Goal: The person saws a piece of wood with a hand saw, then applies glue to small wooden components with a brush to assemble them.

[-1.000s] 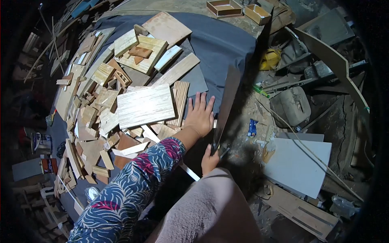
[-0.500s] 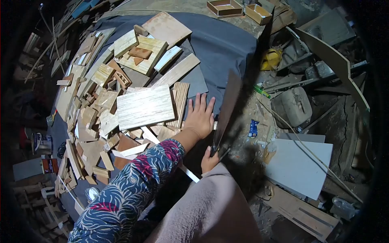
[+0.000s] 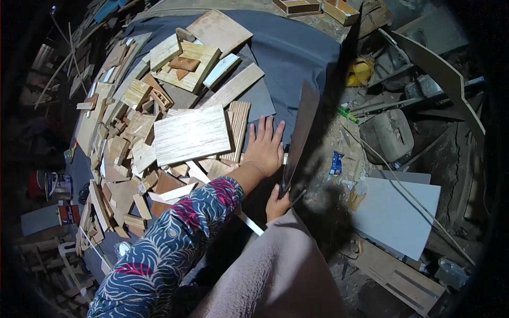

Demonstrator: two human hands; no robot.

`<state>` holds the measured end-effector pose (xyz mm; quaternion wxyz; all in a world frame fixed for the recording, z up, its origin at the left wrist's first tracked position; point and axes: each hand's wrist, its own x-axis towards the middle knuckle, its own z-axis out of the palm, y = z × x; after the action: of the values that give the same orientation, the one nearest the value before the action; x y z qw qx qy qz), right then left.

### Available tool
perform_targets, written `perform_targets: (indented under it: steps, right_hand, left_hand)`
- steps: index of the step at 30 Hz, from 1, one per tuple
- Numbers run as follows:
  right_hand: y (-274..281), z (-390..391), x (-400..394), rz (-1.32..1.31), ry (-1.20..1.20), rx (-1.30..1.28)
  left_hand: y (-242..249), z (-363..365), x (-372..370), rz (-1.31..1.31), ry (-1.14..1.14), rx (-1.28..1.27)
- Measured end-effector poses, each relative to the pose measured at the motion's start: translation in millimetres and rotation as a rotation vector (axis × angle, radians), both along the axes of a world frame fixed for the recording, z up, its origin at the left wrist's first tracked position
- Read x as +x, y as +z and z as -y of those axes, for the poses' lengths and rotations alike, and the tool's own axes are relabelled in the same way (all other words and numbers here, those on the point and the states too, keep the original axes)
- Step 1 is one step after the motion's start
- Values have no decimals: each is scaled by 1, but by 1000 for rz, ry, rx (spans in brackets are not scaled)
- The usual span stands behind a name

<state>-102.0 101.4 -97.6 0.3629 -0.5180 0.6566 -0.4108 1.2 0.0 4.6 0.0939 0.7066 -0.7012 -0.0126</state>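
Note:
My left hand [image 3: 264, 150] lies palm down with its fingers spread at the edge of the cloth-covered table. Whatever is beneath the palm is mostly hidden; a pale wood end shows beside the fingers. In my right hand [image 3: 277, 204] is the handle of a handsaw [image 3: 304, 124]. Its dark blade points away from me, just right of my left hand. Left of my left hand, a whitish wooden board [image 3: 192, 135] rests on the pile, with a ridged wood strip [image 3: 239, 127] beside it.
Many wood offcuts [image 3: 140, 127] cover the dark blue cloth [image 3: 297, 45]. At the right, on the floor, are a white panel [image 3: 397, 212], a grey jerrycan [image 3: 387, 135] and a yellow object [image 3: 360, 72]. Two small wooden boxes [image 3: 339, 11] stand at the far edge.
The whole view has shifted slightly. The saw has slid a little farther away from me with my right hand. My left hand stays spread in the same place.

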Motion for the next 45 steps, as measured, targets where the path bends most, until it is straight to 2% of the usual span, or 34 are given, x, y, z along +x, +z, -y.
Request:
perform_targets:
  steps: [1,2,4,6,7,10,11,14,15,20,24,26,28,30,33,36,37,42,43,45]
  right_hand:
    - [-20,-13,-4,-30,1,15]
    - [-18,-12,-1,97,-131,-165]
    - [-23,-4,-2,78,-90,-101]
    - [8,18,6,132,-85,-45]
    - [6,16,5,59,-49,-34]
    - [-25,-5,3,83,-73,-170]
    - [-18,-6,-1,44,-44,-218]
    - [-9,16,7,157,-49,-119]
    - [-5,21,7,106,-11,-28]
    - [-14,10,4,45,-93,-151]
    - [-15,20,7,-25,-30,-31]
    - [-10,18,7,79,-41,-115]
    - [-33,2,3,39,-53,-139]
    - [-23,8,1,65,-66,-143]
    - [-16,21,4,-17,-6,-3]
    - [-20,5,4,92,-49,-73]
    - [-20,-2,3,50,-90,-109]
    - [-8,20,5,-9,-2,10]
    - [-12,18,5,68,-3,23]
    - [-13,4,6,55,-44,-81]
  left_hand:
    - [2,0,0,-6,1,0]
    - [2,4,0,-8,-3,-11]
    - [-2,0,0,-7,9,-1]
    - [-4,-4,-2,-21,15,17]
    - [-3,-5,-2,-19,11,20]
    - [0,0,0,-11,-3,11]
    - [1,1,0,-14,-1,7]
    - [-1,0,-1,-46,9,25]
    - [-1,-2,-1,-52,6,24]
    - [1,1,-1,-37,5,4]
    - [2,0,0,-46,4,6]
    - [4,2,2,-20,-3,-1]
    - [0,0,0,-39,-4,-20]
    - [0,2,0,-25,4,-17]
    - [1,1,0,-41,7,4]
    - [-1,1,0,-11,-7,-24]
    - [0,1,0,-33,-2,-21]
    - [-3,-5,-1,-30,11,9]
    - [-2,-4,-1,-26,5,17]
    - [-1,1,1,-13,-7,-3]
